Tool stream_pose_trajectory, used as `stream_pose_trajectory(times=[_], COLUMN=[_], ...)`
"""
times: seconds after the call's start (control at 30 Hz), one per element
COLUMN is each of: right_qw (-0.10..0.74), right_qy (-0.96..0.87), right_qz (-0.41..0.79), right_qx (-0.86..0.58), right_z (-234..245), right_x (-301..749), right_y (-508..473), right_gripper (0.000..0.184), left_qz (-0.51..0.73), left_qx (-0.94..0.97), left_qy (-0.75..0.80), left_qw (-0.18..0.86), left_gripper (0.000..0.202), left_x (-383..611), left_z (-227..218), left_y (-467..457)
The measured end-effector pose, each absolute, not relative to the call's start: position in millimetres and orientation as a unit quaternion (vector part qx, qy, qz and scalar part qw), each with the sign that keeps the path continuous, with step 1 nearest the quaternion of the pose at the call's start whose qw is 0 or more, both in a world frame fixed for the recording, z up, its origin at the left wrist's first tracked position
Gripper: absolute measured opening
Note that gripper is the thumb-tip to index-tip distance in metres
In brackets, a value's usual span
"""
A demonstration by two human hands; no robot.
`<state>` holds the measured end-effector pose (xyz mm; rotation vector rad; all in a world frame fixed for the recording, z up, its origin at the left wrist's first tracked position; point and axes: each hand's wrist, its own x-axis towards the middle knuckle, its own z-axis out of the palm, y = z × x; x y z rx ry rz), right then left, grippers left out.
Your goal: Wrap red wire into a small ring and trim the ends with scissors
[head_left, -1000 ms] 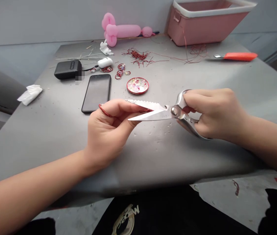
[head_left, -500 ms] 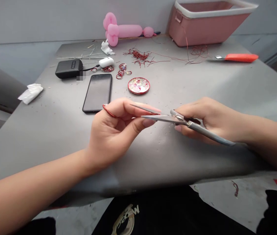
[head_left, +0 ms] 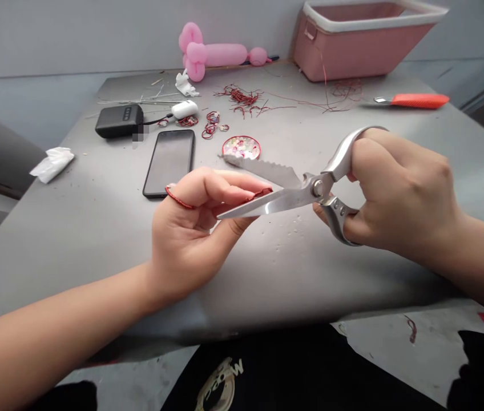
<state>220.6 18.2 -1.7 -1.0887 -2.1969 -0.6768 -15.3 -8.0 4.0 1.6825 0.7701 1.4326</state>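
Metal scissors (head_left: 297,194) with one serrated blade are in my right hand (head_left: 404,194), whose fingers go through the handles. Their blades stand apart around the fingertips of my left hand (head_left: 194,234). Between thumb and forefinger, my left hand pinches a dark red cord (head_left: 261,194), partly hidden behind the lower blade. A red cord ring (head_left: 178,198) with a small pale bead circles a finger of that hand. Just behind the blades sits a red-rimmed round dish (head_left: 242,146) of pale and pink beads.
A phone (head_left: 168,162) lies left of the dish, with a black speaker-like box (head_left: 119,121) and white case (head_left: 184,109) behind. Red cord scraps (head_left: 242,96), a pink balloon (head_left: 225,55), a pink bin (head_left: 353,51) and an orange-handled cutter (head_left: 419,101) are farther back. Crumpled tissue (head_left: 52,164) lies left.
My right hand has turned the scissors so their flat side faces me, and the blades are spread wider around the cord. My left hand has shifted slightly left, still pinching.
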Motion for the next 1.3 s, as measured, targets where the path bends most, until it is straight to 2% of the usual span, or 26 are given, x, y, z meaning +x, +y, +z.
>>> stream_pose_trajectory(times=[0.33, 0.57, 0.77, 1.13, 1.3], right_qw=[0.303, 0.302, 0.325, 0.334, 0.334], right_qy=[-0.831, -0.821, -0.81, -0.803, -0.833], right_qz=[-0.256, -0.281, -0.294, -0.312, -0.28], right_qx=[-0.389, -0.396, -0.39, -0.382, -0.339], right_z=[0.7, -1.6, -5.3, -11.0, -8.4], right_x=[218.4, 223.1, 223.2, 228.4, 225.3], right_y=[16.8, 18.8, 22.0, 27.1, 25.8], right_gripper=[0.02, 0.014, 0.019, 0.023, 0.025], left_qz=[0.576, 0.57, 0.573, 0.562, 0.572], left_qx=[0.653, 0.652, 0.663, 0.668, 0.659], left_qy=[0.367, 0.338, 0.345, 0.314, 0.304], left_qw=[0.326, 0.368, 0.336, 0.374, 0.382], left_gripper=[0.01, 0.01, 0.009, 0.018, 0.015], left_x=[-19.1, -17.7, -18.1, -17.3, -16.1], left_z=[-3.0, 0.0, 1.9, 2.8, 4.0], left_y=[-9.9, -10.0, -9.6, -8.6, -5.0])
